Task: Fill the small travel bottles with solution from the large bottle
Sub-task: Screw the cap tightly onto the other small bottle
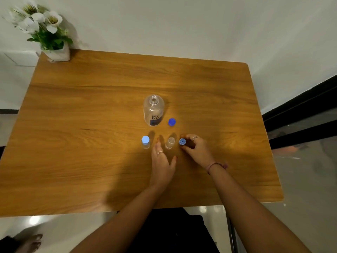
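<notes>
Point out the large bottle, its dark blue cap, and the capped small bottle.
large bottle (153, 111): head view, clear body.
dark blue cap (172, 122): head view, top.
capped small bottle (145, 139): head view, pale blue cap.

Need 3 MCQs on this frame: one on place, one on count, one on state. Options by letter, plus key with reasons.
1. Where does the dark blue cap lie?
A. on the large bottle
B. on the table right of the large bottle
C. in the left hand

2. How many small bottles stand on the table?
A. one
B. two
C. four

3. What state is the small bottle nearer the right hand in?
A. open
B. capped
C. lying on its side

Key: 1 B, the cap sits beside the large bottle, whose neck is bare. 2 B, a capped small bottle and an open small bottle. 3 A, its mouth is bare and the right hand pinches a light blue cap beside it.
</notes>
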Demonstrator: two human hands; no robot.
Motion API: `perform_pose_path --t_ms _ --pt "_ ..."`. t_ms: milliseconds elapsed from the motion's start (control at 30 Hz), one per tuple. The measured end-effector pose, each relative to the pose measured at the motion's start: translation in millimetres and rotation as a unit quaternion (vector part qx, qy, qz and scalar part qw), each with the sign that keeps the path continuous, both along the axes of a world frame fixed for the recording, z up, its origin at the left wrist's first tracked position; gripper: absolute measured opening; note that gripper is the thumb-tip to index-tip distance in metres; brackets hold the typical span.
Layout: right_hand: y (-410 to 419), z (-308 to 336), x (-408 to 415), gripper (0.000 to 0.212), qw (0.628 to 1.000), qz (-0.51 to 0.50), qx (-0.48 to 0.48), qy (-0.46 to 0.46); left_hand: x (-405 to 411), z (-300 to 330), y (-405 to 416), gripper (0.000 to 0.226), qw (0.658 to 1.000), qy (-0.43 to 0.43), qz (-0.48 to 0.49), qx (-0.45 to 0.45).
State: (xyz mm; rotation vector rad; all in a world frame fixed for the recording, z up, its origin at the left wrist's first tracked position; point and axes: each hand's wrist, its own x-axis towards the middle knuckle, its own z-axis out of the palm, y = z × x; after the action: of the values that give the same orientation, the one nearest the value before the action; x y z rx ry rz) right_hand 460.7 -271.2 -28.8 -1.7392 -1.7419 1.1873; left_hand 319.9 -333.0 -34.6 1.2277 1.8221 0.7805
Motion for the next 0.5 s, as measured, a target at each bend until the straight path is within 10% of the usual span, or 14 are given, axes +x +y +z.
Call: perform_pose_path --t_ms 500 --pt "13 9 11 0.041 0.991 -0.041 -0.041 0.117 -1 4 20 0.036 0.998 -0.022 -0.033 0.045"
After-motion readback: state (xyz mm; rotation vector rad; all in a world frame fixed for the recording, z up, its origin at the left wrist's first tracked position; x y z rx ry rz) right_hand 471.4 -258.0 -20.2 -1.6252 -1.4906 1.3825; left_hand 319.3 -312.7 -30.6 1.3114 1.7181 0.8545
